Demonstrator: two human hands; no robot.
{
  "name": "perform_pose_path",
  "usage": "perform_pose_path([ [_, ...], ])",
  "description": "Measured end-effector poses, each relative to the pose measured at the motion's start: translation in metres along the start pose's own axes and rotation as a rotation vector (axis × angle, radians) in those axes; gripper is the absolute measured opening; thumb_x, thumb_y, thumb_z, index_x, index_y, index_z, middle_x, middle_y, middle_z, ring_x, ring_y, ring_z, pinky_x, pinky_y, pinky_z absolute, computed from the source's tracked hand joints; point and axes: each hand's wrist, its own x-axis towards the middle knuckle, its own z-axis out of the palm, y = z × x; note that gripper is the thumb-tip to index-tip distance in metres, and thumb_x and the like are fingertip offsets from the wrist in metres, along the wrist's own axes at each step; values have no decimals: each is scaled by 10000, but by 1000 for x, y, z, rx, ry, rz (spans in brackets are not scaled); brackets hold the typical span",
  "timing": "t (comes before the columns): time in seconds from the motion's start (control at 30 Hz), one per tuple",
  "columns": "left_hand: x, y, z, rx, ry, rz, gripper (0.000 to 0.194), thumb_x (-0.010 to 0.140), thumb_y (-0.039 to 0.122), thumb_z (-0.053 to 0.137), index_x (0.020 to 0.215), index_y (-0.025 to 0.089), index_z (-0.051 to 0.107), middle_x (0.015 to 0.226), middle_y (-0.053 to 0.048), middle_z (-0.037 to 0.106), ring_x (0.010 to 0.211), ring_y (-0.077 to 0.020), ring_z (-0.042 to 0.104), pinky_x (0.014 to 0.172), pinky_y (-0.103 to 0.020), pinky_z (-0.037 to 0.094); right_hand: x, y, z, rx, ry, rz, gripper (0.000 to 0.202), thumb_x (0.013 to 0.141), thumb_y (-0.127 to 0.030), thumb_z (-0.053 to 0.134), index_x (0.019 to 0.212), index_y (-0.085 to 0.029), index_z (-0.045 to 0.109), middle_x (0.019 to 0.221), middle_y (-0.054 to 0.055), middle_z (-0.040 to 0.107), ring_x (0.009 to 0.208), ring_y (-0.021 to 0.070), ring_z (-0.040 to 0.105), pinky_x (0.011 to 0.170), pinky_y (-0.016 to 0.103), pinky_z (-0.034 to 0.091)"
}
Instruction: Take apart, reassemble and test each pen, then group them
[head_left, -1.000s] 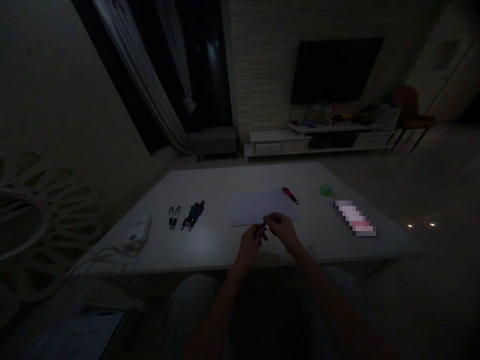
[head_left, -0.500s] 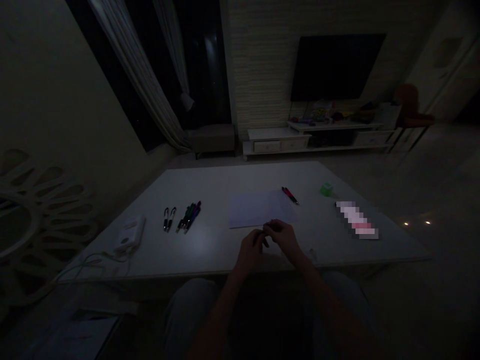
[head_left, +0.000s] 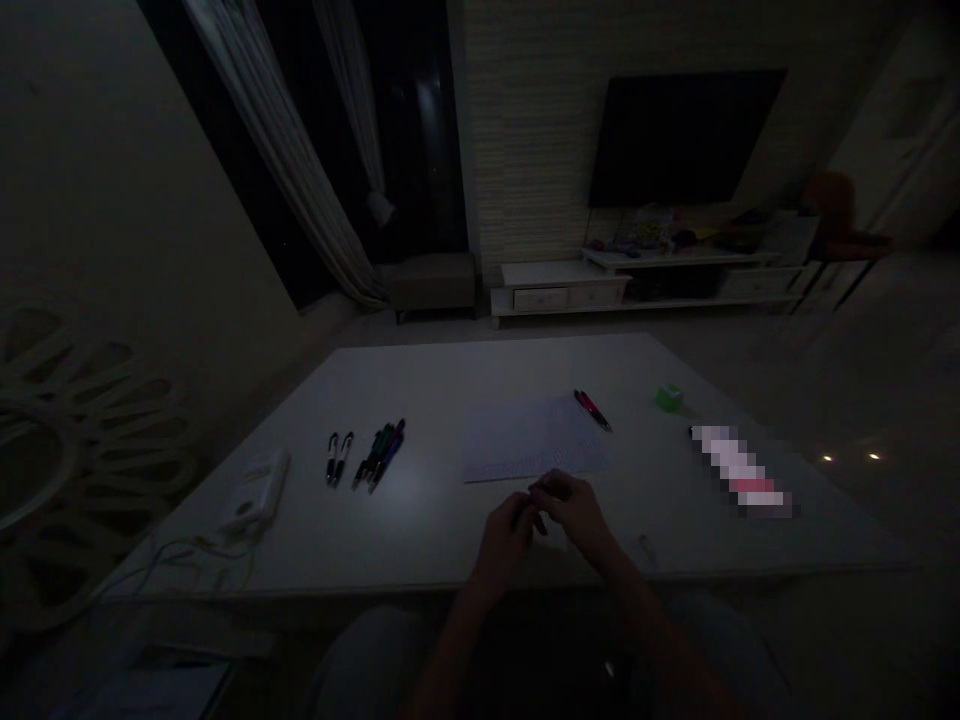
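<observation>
Both hands meet over the near part of the white table [head_left: 420,560], just in front of a sheet of paper [head_left: 525,435]. My left hand [head_left: 508,530] has its fingers curled, with the fingertips against the right hand. My right hand [head_left: 571,505] is closed in a pinch at the same spot. Whatever lies between the fingers is too small and dark to make out. Beyond the right hand, a red and black pen pair [head_left: 592,410] rests by the paper's right edge. A small clear item [head_left: 645,547] lies to the right of the right wrist.
To the left are two white and black pens [head_left: 340,458], a bunch of dark coloured pens [head_left: 380,455] and a white power strip [head_left: 256,490] with cables. A green cube [head_left: 669,397] and a blurred-out phone-like object [head_left: 739,470] lie at right. The room is dim.
The camera view has tilted up slightly, so the table and hands appear lower. Both hands stay together in nearly the same pose.
</observation>
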Motion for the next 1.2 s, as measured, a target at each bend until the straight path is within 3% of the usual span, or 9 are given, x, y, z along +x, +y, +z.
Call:
perform_pose_path([
  [0.2,2,2,-4,-46,0,-33,304,861,407,418,805,148,567,656,3,556,526,-89,431,514,-212,345,4,1,1,148,-87,32,298,703,-428,617,818,-153,613,618,-17,521,484,75,419,456,212,355],
  [0.3,4,-2,-6,-66,-9,-52,299,855,407,436,826,146,578,640,5,561,511,-88,427,502,-209,338,6,2,0,131,-26,24,256,625,-364,702,730,-159,593,603,-21,522,528,91,455,499,220,389],
  [0.4,7,-8,-5,-107,-29,-68,316,849,427,449,813,143,583,638,3,562,515,-86,436,506,-206,342,7,2,-1,125,-94,53,287,691,-396,636,858,-164,623,615,-10,552,515,103,468,487,233,399],
  [0.6,11,-8,-2,-155,-38,-104,365,839,475,464,817,129,581,615,-4,560,506,-85,432,492,-198,336,7,3,-5,69,-74,86,364,687,-417,645,932,-148,643,617,7,573,521,114,495,489,236,412],
  [0.77,9,-8,-2,-225,-68,-126,374,835,486,472,836,126,575,604,-2,556,468,-73,405,466,-193,316,7,3,-7,103,-58,41,310,652,-395,679,848,-157,640,940,78,643,556,98,511,509,236,436],
  [0.87,9,-11,-2,-215,-72,-135,393,834,496,469,800,121,579,582,2,536,470,-72,401,465,-190,310,7,4,-6,107,-142,57,356,711,-419,617,952,-158,644,850,68,654,544,104,517,497,232,428],
  [1.0,10,-11,-3,-188,-51,-138,415,811,521,493,794,119,592,601,-6,551,477,-73,402,459,-188,307,9,6,-3,42,-55,77,278,654,-387,680,802,-152,663,808,63,656,583,122,547,523,234,438],
  [1.13,12,-12,-7,-230,-64,-138,438,818,528,478,756,111,593,579,-15,549,450,-67,391,431,-185,288,10,7,-2,167,-186,101,353,727,-430,606,952,-161,647,797,55,656,553,112,535,521,244,440],
  [1.2,13,-12,-9,-239,-64,-137,435,814,526,487,751,110,595,580,-21,558,449,-67,398,430,-184,289,10,7,-2,158,-162,109,328,693,-414,648,881,-145,658,714,39,642,529,105,517,510,234,425],
])
